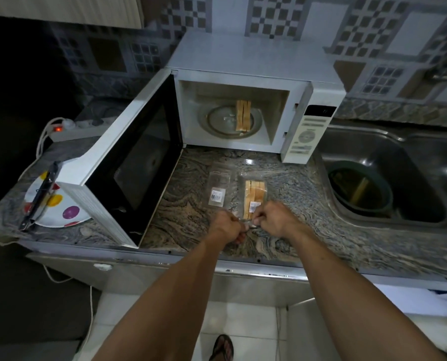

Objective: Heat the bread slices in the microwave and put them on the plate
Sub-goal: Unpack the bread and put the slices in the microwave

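Observation:
The white microwave (245, 61) stands open, its door (128, 162) swung out to the left. Bread slices (243, 115) stand on edge on the glass turntable (217, 121) inside. On the counter in front lies a clear bag of bread slices (253, 194) with a label. My left hand (227, 226) and my right hand (271, 217) pinch the near end of that bag, close together. An empty clear bag (218, 186) lies just left of it. A white plate with coloured dots (60, 212) sits left of the door, partly hidden by it.
Dark tongs (38, 199) rest across the plate. A power strip with a lit red switch (73, 127) lies behind the door. A steel sink (399, 162) at right holds a dark green bowl (360, 188). The marbled counter (191, 217) edge runs just below my hands.

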Available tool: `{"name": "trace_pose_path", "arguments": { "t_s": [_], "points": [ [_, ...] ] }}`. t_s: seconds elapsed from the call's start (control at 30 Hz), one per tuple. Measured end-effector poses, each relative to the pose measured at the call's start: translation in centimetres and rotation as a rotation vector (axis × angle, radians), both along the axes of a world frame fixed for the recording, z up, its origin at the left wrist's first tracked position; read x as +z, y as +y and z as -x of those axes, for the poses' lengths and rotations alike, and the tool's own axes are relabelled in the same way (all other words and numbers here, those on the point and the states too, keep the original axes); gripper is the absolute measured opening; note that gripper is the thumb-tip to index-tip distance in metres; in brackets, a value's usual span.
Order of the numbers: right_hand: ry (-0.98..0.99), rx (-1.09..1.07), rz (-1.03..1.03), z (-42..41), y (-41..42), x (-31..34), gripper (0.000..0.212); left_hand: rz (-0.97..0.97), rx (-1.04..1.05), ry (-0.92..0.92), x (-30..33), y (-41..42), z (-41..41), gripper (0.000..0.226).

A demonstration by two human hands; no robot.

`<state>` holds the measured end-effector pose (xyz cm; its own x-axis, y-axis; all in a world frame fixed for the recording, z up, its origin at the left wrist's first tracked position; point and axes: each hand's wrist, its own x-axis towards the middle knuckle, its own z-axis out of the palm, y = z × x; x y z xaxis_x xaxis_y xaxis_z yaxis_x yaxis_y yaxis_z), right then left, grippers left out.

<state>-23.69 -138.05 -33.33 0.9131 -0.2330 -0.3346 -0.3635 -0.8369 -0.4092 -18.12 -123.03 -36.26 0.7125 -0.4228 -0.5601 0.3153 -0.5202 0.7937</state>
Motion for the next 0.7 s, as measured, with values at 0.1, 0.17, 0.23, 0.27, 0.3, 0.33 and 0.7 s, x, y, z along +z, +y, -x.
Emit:
{"name": "trace_pose_path", "arguments": {
  "t_s": [0.1,0.17,0.23,0.27,0.3,0.33,0.7],
  "points": [
    [-0.013,-0.03,-0.095,-0.2,-0.2,1.1,0.014,-0.02,0.032,-0.008,-0.2,-0.1,0.2,0.016],
    [0.007,-0.012,-0.111,-0.3,-0.4,2.5,0.012,-0.033,0.017,-0.013,-0.2,-0.1,0.3,0.018],
    [0.071,0.02,-0.082,-0.4,-0.7,4.4,0.011,-0.043,-0.049,0.006,0.2,-0.1,0.2,0.012],
    [0.093,0.028,-0.071,-0.5,-1.0,5.3,0.011,-0.059,-0.088,0.019,0.6,-0.1,0.0,0.009],
    [0.104,0.024,-0.065,-0.6,-1.3,6.3,0.011,-0.088,-0.134,0.023,1.1,-0.2,-0.1,0.012],
    [0.106,0.015,-0.06,-0.7,-1.6,7.3,0.013,-0.128,-0.183,0.012,1.8,-0.3,-0.3,0.016],
    [-0.372,-0.218,0.177,-4.1,-4.5,14.2,0.02,-0.304,-0.184,-0.322,5.2,-3.7,-2.4,0.033]
  ]
}}
